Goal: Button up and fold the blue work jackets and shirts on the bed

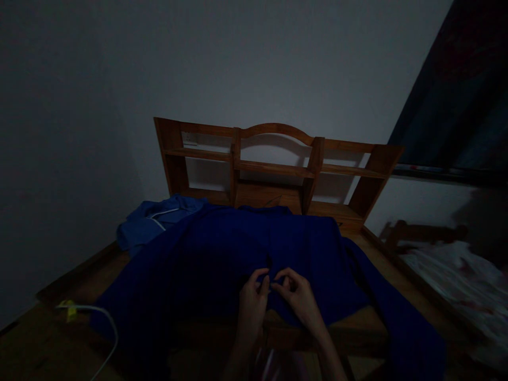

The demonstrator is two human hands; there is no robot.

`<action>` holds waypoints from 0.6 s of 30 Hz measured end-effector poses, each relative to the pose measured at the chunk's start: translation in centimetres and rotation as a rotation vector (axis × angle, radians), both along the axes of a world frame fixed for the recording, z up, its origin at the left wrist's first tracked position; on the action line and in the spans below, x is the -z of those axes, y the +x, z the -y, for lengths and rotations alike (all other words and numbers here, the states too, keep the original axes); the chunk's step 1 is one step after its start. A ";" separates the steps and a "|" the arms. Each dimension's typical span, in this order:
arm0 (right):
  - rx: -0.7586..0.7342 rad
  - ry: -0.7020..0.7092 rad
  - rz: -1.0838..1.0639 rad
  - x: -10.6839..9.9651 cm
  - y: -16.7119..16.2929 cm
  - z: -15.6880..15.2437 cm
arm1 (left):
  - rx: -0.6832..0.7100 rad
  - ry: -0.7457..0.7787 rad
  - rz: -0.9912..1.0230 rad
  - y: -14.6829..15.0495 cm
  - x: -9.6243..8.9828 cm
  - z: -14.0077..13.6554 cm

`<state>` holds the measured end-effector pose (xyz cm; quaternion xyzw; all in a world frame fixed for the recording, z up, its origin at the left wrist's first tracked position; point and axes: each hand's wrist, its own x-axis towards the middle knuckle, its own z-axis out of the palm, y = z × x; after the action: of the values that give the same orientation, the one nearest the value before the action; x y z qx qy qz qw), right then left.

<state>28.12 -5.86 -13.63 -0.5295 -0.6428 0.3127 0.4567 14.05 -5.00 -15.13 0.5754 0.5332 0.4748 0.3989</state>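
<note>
So the big blue garment (pixel 309 243) is spread over a wooden desk (pixel 359 320), sleeves out to both sides, and I'll use it as the landmark. Both hands are at its near edge, around the middle: left hand (pixel 253 299) and right hand (pixel 298 297) nearly meet, thumbs and index fingers curled toward each other over the cloth. It's really dark in there, so I can't tell whether either one has actually closed on fabric or on something small like a button.

Looks to me like the step in hand is fiddly fingertip work on that bit of the front. I'd say the next move calls for a steady, light touch, with one hand keeping the cloth in place for the other.

Around the garment: lighter blue cloth (pixel 137 226) with white trim past its far left corner, a white cable (pixel 113 324) with a yellow tag (pixel 71 312) off its left side, and a wooden shelf (pixel 273 170) behind it.
</note>
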 end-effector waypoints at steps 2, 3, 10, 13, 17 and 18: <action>-0.002 0.006 0.017 0.1 0.0 0.0 | -0.005 -0.015 -0.010 -0.1 -0.3 0.1; -0.005 0.009 0.021 0.1 0.0 0.1 | -0.005 -0.018 -0.010 -0.1 -0.4 0.1; -0.015 0.008 -0.004 -0.1 -0.2 0.3 | -0.013 -0.012 0.051 0.0 -0.5 0.1; -0.006 0.016 -0.007 -0.1 -0.2 0.3 | 0.005 -0.041 0.114 -0.2 -0.2 -0.3; 0.004 0.032 -0.013 -0.2 -0.1 0.3 | 0.068 -0.085 0.270 -0.6 0.2 -0.8; 0.004 0.032 -0.016 -0.2 -0.1 0.2 | 0.077 -0.094 0.303 -0.7 0.2 -0.9</action>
<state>28.03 -6.11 -13.41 -0.5210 -0.6431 0.3053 0.4710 13.39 -4.15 -15.33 0.4980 0.4662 0.5150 0.5191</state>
